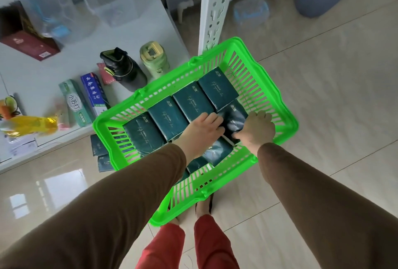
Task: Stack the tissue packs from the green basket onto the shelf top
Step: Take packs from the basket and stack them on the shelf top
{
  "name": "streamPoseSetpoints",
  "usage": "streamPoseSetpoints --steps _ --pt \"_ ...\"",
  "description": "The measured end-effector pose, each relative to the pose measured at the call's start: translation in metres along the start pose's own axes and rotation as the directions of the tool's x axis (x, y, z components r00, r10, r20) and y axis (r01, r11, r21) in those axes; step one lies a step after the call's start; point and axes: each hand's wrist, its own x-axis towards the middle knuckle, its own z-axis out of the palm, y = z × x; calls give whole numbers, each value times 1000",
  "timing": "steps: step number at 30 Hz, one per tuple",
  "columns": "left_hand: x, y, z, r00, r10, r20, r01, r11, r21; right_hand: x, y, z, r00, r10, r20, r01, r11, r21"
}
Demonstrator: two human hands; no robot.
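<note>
The green basket [277, 105] stands on the floor in front of my feet and holds several dark green tissue packs. A row of them [168, 118] lies along its far left side. One pack [233, 115] near the right side sits between my hands. My left hand [201, 129] grips its left edge and my right hand [257, 132] grips its right edge, thumb under the near corner. More packs [217, 152] lie under my wrists, partly hidden. The white shelf top [140, 23] is at the upper left.
On the shelf stand a black bottle [125, 70], a pale green bottle [154, 58], toothpaste boxes [75, 105], a dark red box [30, 44] and clear containers [107, 1]. A white shelf post [215, 5] rises behind the basket. Two tissue packs [99, 150] lie below the shelf edge.
</note>
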Motion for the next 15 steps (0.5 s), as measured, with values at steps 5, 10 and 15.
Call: streamPoseSetpoints --steps 5,10,15 --pt "-38 10 -7 989 -108 104 116 991 -67 -34 -5 -14 1000 13 13 -17 910 413" --pt "-108 -12 -68 913 -403 66 408 890 -205 -93 -16 -77 978 -146 -147 207 740 640" --pt "-239 -74 -164 793 -609 3 580 753 -310 -175 -78 -167 863 -379 -335 502 563 656"
